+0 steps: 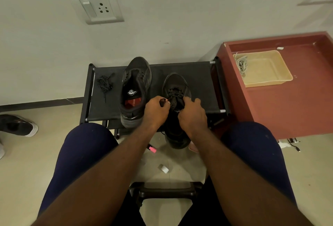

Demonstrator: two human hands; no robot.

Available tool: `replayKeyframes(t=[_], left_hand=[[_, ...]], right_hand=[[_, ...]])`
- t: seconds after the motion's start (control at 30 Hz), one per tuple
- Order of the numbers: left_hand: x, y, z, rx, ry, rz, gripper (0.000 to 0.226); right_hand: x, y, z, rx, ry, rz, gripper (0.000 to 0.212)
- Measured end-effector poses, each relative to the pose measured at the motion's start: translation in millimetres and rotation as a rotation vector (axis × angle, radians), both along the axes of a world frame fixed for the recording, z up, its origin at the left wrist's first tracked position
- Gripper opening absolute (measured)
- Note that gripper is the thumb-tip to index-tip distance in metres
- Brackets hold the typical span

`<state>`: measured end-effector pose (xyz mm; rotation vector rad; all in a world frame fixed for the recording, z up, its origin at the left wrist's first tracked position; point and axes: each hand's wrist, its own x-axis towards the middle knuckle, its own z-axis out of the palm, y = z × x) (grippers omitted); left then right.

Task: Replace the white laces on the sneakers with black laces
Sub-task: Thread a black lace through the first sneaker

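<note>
Two dark sneakers stand on a black fabric rack point(198, 79). The left sneaker point(136, 81) has no lace in it and its insole shows. The right sneaker point(175, 85) carries a black lace point(173, 92) through its eyelets. My left hand point(155, 110) pinches a loop of that lace beside the tongue. My right hand point(191, 115) grips the lace on the shoe's other side and covers the heel part. A second black lace point(104, 83) lies bundled on the rack's left end. The white laces point(241, 64) lie in a beige tray point(270, 79).
The beige tray sits on a dark red cabinet top point(288, 108) right of the rack. My knees in dark blue trousers frame the bottom. Another person's shoe point(18, 125) is at the far left on the floor. A pink marker point(152, 149) and a small white scrap point(163, 168) lie on the floor.
</note>
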<state>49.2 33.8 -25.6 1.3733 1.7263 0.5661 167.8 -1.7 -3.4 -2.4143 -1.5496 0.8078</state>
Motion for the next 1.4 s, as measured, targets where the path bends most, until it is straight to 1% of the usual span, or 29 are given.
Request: replayKeyframes(t=[0.13,0.2,0.33,0.47,0.53,0.6,0.7,0.83,0.93,0.97,1.0,1.03,1.13,1.17,1.27,1.33,1.37,1.4], left_hand=[[3,6,-1,-0.021,0.028,-0.002,0.017],[5,10,-1,-0.02,0.066,-0.04,0.013],[5,18,3,-0.011,0.135,-0.126,0.01],[-3,16,7,0.004,0.156,-0.181,0.015],[-3,11,4,-0.029,0.102,-0.148,0.021],[0,4,3,-0.073,-0.008,-0.07,0.026],[4,-4,4,-0.063,-0.075,0.008,0.029],[6,-10,5,-0.088,-0.117,0.055,0.017],[2,-7,12,-0.206,-0.266,0.125,0.017],[-2,-5,13,-0.244,-0.28,0.127,0.017],[-7,-4,13,-0.259,-0.267,0.116,0.017],[-10,-1,10,-0.233,-0.203,0.087,0.017],[-9,2,8,-0.046,0.086,-0.03,0.013],[-4,3,8,-0.011,0.134,-0.053,0.015],[6,7,6,0.003,0.147,-0.059,0.016],[7,13,3,-0.038,0.149,-0.039,0.019],[7,16,3,-0.067,0.17,-0.059,0.02],[6,18,4,-0.11,0.15,-0.068,0.021]], right_hand=[[-2,-2,-2,-0.001,-0.017,0.048,0.04],[-3,-2,-2,-0.008,-0.027,0.053,0.039],[-2,1,-2,-0.012,-0.028,0.015,0.034],[-2,4,-2,-0.01,-0.021,-0.003,0.033],[-3,4,-3,-0.012,-0.031,-0.004,0.033],[-3,4,-3,-0.018,-0.035,-0.005,0.033],[-4,4,-2,-0.021,-0.043,0.007,0.034],[-2,4,-2,-0.028,-0.033,0.005,0.039],[0,4,-1,-0.037,-0.019,-0.002,0.045],[0,3,-1,-0.036,-0.012,0.002,0.046],[0,3,0,-0.033,-0.006,0.005,0.047],[1,2,0,-0.029,0.001,0.008,0.047],[1,2,0,-0.02,0.012,0.007,0.041],[0,2,-1,-0.019,0.009,0.01,0.039],[-1,0,-1,-0.015,-0.008,0.021,0.041],[-1,-1,-2,-0.014,-0.018,0.025,0.045],[-2,-1,-3,-0.011,-0.016,0.027,0.047],[-3,-1,-3,-0.011,-0.013,0.032,0.051]])
